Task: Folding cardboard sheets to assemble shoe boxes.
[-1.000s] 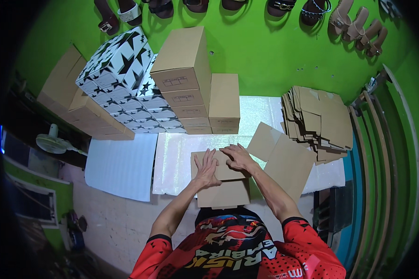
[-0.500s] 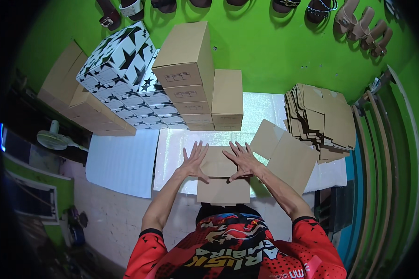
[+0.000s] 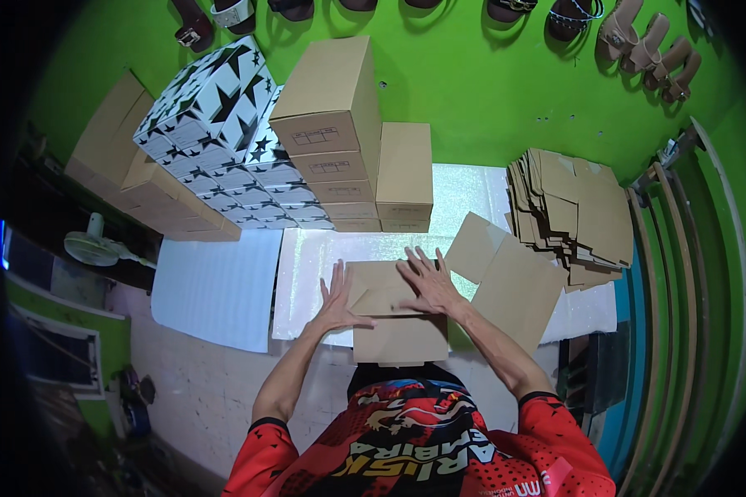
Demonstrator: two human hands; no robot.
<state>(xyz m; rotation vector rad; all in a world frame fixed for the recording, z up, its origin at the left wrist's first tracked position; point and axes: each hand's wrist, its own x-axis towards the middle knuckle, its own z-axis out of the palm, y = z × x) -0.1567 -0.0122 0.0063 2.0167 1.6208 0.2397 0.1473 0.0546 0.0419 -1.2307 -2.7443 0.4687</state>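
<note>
"Where do we have the cardboard piece (image 3: pixel 399 333)?"

"Just in front of us, at the near edge of the white-covered tabletop (image 3: pixel 307 248), between our left hand (image 3: pixel 333 306) and our right hand (image 3: pixel 431 290)."

"Are we gripping it?"

"No, both are spread and unclenched. Our left hand sits at its left edge, fingers pointing away from us, thumb reaching in over it; our right hand lies across the right side of its farther panel (image 3: pixel 377 282)."

"And its nearer panel (image 3: pixel 402 341)?"

"Below our hands, close to us."

"What else do we see around it?"

"A flat cardboard sheet (image 3: pixel 518 282) near our right hand, a stack of flattened cardboard (image 3: pixel 588 207) beyond that, and brown boxes (image 3: pixel 327 108) piled farther back on the left"
</note>
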